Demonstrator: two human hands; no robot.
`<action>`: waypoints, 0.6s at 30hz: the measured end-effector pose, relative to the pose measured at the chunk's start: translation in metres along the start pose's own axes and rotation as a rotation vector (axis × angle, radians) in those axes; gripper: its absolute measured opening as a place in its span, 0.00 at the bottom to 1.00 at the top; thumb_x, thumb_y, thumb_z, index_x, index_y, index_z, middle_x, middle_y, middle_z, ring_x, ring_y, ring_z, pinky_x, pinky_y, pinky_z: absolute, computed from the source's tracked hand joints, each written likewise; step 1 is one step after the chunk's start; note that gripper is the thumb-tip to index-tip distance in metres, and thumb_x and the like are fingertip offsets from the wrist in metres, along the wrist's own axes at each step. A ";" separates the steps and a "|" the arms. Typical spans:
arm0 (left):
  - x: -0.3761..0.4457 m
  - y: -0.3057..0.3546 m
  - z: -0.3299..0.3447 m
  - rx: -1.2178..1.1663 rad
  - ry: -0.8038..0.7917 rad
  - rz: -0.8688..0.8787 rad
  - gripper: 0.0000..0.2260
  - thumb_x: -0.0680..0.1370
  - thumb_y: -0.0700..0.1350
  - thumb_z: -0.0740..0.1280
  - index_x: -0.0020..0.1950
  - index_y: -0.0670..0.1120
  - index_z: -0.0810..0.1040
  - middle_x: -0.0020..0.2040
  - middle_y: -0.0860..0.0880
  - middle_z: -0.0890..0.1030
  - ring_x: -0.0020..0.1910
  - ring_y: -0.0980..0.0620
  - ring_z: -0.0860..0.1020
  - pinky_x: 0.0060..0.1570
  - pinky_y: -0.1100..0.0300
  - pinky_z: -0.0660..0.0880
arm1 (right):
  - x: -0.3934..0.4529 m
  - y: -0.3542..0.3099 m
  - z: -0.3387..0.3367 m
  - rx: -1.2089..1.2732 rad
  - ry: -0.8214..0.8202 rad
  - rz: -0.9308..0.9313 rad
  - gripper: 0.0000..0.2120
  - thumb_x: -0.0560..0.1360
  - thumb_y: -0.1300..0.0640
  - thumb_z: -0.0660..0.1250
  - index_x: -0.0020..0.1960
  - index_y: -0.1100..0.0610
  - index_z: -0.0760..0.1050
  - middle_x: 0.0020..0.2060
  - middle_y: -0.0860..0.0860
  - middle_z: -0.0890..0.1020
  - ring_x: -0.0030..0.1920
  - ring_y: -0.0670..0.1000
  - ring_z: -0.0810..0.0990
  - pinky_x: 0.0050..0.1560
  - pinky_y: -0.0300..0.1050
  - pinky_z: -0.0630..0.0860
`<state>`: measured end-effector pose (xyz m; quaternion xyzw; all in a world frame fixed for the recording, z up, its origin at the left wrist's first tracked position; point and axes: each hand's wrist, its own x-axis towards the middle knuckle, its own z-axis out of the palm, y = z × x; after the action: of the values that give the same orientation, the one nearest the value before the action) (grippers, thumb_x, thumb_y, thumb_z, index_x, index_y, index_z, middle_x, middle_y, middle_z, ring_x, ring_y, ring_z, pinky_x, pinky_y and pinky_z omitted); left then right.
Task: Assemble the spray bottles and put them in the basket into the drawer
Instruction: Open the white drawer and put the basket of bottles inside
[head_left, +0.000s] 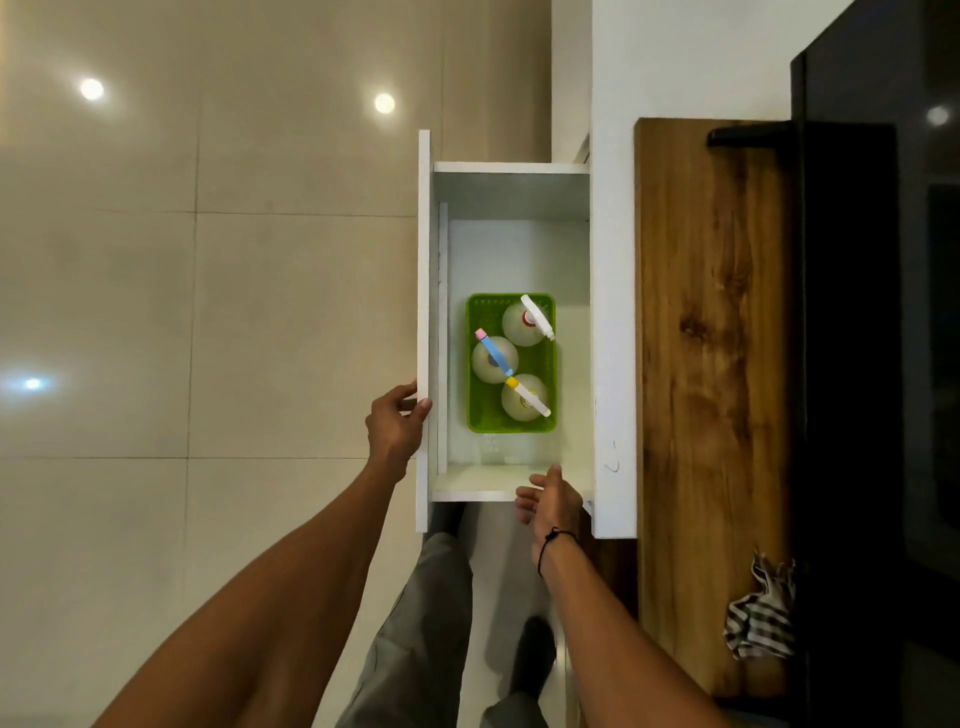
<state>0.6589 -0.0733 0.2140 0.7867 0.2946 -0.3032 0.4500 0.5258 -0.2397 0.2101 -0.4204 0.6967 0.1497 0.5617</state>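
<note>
Green basket (511, 423) with three assembled spray bottles (494, 358) sits inside the open drawer (511, 169). Your left hand (397, 426) grips the drawer front; your right hand (550, 499) hovers relaxed, empty, at the near edge. Closing fast may topple bottles or pinch fingers.

Glossy cream floor tiles (208, 312) mirror ceiling lights beside a white cabinet (613, 312) and wooden countertop (711, 364).

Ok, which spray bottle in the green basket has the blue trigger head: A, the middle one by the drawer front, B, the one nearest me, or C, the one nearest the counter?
A: the blue trigger head tops the middle spray bottle in the green basket.
</note>
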 end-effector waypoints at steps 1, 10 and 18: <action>-0.002 0.001 0.002 -0.008 -0.015 -0.004 0.19 0.82 0.44 0.72 0.74 0.45 0.79 0.63 0.41 0.84 0.61 0.42 0.82 0.68 0.41 0.78 | -0.002 0.007 -0.003 0.008 -0.003 0.039 0.19 0.87 0.51 0.56 0.52 0.66 0.77 0.36 0.61 0.81 0.32 0.55 0.76 0.32 0.45 0.72; -0.018 0.010 0.050 -0.043 -0.100 0.015 0.19 0.83 0.42 0.70 0.74 0.46 0.79 0.64 0.39 0.84 0.64 0.39 0.82 0.68 0.39 0.78 | -0.012 0.043 -0.028 0.217 0.125 0.233 0.17 0.84 0.62 0.54 0.62 0.71 0.76 0.34 0.62 0.80 0.29 0.56 0.76 0.28 0.43 0.71; -0.049 0.004 0.086 -0.058 -0.199 0.026 0.19 0.84 0.39 0.67 0.76 0.44 0.77 0.64 0.39 0.83 0.65 0.42 0.82 0.68 0.43 0.79 | -0.010 0.035 -0.050 0.672 0.038 0.349 0.29 0.85 0.40 0.46 0.82 0.53 0.59 0.74 0.59 0.73 0.75 0.60 0.73 0.61 0.60 0.76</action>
<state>0.6120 -0.1605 0.2170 0.7430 0.2469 -0.3652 0.5037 0.4666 -0.2483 0.2257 -0.0903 0.7785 -0.0016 0.6211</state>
